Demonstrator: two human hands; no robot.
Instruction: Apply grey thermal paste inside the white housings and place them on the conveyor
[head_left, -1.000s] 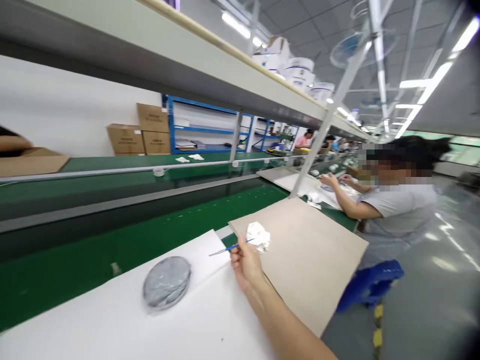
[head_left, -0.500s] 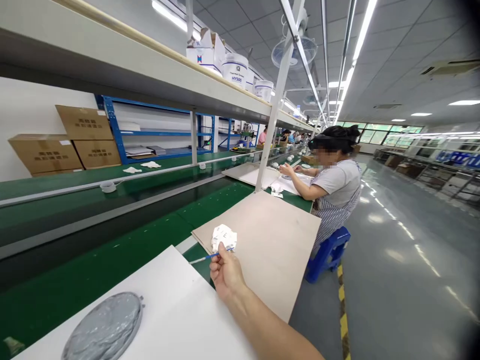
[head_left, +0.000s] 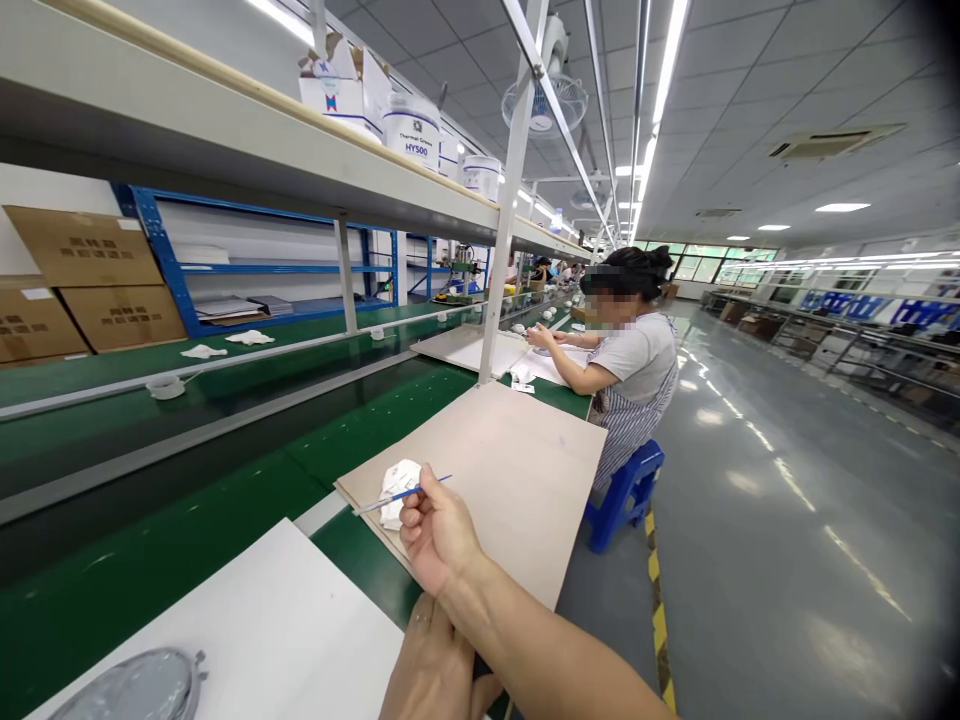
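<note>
My right hand [head_left: 439,530] pinches a slim blue stick tool [head_left: 409,493] with a greyish far end; whether it is a brush or a spatula, I cannot tell. Behind the tool, a crumpled white wipe [head_left: 395,482] with print on it lies on the brown board [head_left: 510,460]. My left hand [head_left: 431,655] has come in at the bottom, beside and partly beneath my right wrist, its fingertips hidden. At the lower left, a round lid-like disc [head_left: 139,690] coated in grey paste rests on a white sheet [head_left: 277,610], cut off by the frame edge.
A co-worker [head_left: 630,340] sits ahead on a blue stool [head_left: 626,495]. A shelf post [head_left: 504,240] rises beyond the brown board. Tubs of thermal grease [head_left: 411,130] stand on the overhead shelf. The green conveyor [head_left: 247,450] runs along the left, with cardboard boxes [head_left: 124,315] behind.
The view has turned right. My right hand has tilted the blue tool, which now crosses in front of the wipe. My left hand has come into view beneath the right wrist.
</note>
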